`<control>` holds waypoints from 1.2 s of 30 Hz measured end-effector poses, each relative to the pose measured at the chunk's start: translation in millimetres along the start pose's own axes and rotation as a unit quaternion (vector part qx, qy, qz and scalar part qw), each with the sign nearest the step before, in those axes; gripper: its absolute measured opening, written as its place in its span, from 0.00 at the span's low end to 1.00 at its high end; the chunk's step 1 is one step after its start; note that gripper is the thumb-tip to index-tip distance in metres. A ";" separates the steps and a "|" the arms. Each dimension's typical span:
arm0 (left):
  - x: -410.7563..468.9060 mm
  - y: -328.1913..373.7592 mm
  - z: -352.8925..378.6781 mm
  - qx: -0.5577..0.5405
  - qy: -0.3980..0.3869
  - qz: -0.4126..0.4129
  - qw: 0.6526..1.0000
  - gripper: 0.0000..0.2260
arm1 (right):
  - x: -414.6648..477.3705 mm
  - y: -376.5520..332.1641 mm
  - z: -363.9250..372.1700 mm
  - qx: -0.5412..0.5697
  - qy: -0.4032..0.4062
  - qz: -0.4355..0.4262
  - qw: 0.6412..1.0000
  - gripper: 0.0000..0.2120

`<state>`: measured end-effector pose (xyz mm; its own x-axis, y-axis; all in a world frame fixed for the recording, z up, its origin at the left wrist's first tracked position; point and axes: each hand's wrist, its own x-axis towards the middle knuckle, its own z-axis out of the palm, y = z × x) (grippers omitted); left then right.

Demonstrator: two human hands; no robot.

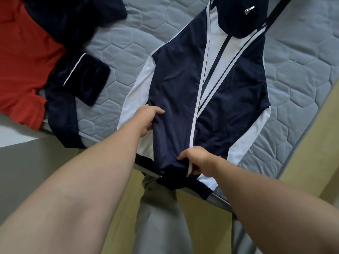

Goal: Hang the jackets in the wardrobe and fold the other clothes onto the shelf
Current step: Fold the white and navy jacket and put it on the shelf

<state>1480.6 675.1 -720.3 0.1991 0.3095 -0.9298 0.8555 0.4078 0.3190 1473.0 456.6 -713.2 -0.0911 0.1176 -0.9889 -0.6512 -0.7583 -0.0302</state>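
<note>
A navy and white zip jacket (216, 85) lies spread flat on the grey quilted mattress (132, 44), collar away from me, its hem hanging over the near edge. My left hand (148, 118) grips the navy front panel at its left side. My right hand (196, 160) pinches the fabric at the bottom of the zip, near the hem. At the left lie a red garment (23, 57) and a dark navy garment with white piping (78, 77), partly folded.
Another dark garment (73, 13) lies at the top left of the mattress. The mattress edge runs diagonally at the right beside a tan floor (311, 136). My grey-trousered legs (161, 217) stand against the bed's near edge.
</note>
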 end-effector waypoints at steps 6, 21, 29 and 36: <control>20.6 46.8 20.1 -0.089 -0.004 0.048 0.995 0.07 | 0.2 15.2 -28.1 0.017 0.167 -0.023 0.986 0.03; 44.1 135.4 3.3 -0.265 0.030 0.069 0.961 0.11 | 3.8 1.2 -34.3 -0.192 0.182 0.040 0.963 0.16; 64.1 116.5 8.1 -0.067 0.108 0.107 0.986 0.11 | 5.5 -4.5 -32.8 -0.203 0.133 0.054 0.968 0.18; 65.0 81.7 11.9 0.256 0.210 0.231 0.915 0.10 | 4.7 0.9 -30.4 -0.264 0.115 0.057 0.956 0.18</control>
<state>1569.1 718.3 -756.9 0.4865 0.6935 -0.5314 0.8598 -0.2722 0.4320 1494.9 436.9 -722.3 0.0688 -0.0832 -0.9942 -0.1699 -0.9829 0.0706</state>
